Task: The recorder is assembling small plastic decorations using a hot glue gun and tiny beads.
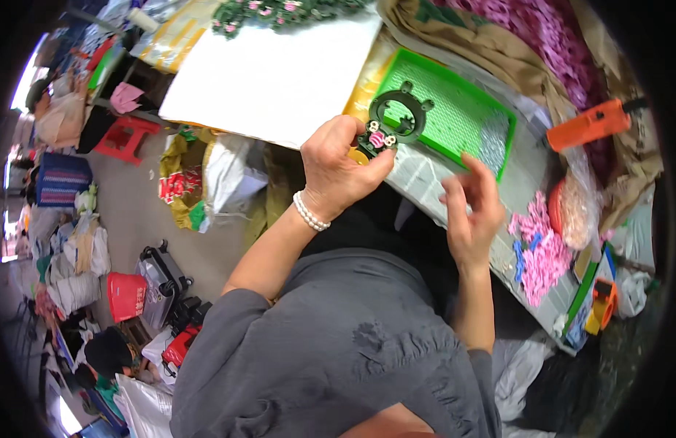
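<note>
My left hand [336, 166] is closed round the lower end of a dark green plastic ring-shaped piece [426, 106]. The ring has small round knobs on its rim and an open middle. At its base sit a pink striped bead [377, 139] and small pale flower-like bits. A yellow round part shows between my fingers. To the right, my right hand [472, 208] hovers apart from the piece, its fingers loosely bent and spread, with nothing visible in them. Behind both hands lies a bright green tray [388, 82] with small silvery bits [493, 139] at its right end.
A white board [272, 80] bears green garlands with pink flowers [279, 13]. Pink pieces [546, 255], a bag of pale bits [574, 212] and an orange-handled tool [590, 125] are at the right. A red stool [128, 137] and an open sack [225, 179] stand on the floor at left.
</note>
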Demonstrator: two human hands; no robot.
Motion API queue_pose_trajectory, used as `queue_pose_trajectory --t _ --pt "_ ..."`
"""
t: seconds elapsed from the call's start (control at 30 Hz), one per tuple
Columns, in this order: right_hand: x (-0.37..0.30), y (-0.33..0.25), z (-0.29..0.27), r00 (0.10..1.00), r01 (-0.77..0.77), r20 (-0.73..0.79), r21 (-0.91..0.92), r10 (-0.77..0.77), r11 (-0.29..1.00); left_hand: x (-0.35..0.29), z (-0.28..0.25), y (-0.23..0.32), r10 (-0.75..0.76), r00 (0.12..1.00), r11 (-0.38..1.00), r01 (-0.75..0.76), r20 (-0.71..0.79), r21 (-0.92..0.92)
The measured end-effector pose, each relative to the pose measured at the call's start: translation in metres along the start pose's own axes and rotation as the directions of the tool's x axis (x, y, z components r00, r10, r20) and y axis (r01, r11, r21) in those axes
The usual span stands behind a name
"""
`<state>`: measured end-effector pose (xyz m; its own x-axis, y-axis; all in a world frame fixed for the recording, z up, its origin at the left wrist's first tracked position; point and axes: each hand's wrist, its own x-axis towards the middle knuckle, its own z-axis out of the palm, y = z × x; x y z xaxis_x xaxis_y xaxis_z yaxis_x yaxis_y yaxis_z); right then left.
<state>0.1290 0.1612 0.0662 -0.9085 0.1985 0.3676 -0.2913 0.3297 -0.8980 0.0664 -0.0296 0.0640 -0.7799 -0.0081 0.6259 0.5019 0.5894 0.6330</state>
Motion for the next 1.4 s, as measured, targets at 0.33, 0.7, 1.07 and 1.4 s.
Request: queue_pose_trajectory --t 0.33,0.7,1.07,1.4 --pt "0.022 0.014 0.016 0.997 0.046 -0.062 -0.134 -0.055 0.99 -0.029 0.026 0.018 0.144 0.985 0.985 -0.134 0.093 -0.108" --pt "0.032 0.01 -0.001 0.993 0.119 -0.006 -0.149 -0.122 0.982 -0.025 0.018 0.027 -0.183 0.594 0.15 0.804 0.783 -0.575" --pt "0.026 0.008 0.005 0.979 0.174 0.14 -0.166 -0.151 0.971 -0.039 0.03 0.021 -0.238 0.545 0.054 0.834 0.804 -0.549" --pt "0.005 0.023 -0.031 0.927 0.311 -0.005 -0.546 -0.374 0.778 -0.044 0.015 0.004 -0.384 0.486 0.059 0.861 0.785 -0.505"
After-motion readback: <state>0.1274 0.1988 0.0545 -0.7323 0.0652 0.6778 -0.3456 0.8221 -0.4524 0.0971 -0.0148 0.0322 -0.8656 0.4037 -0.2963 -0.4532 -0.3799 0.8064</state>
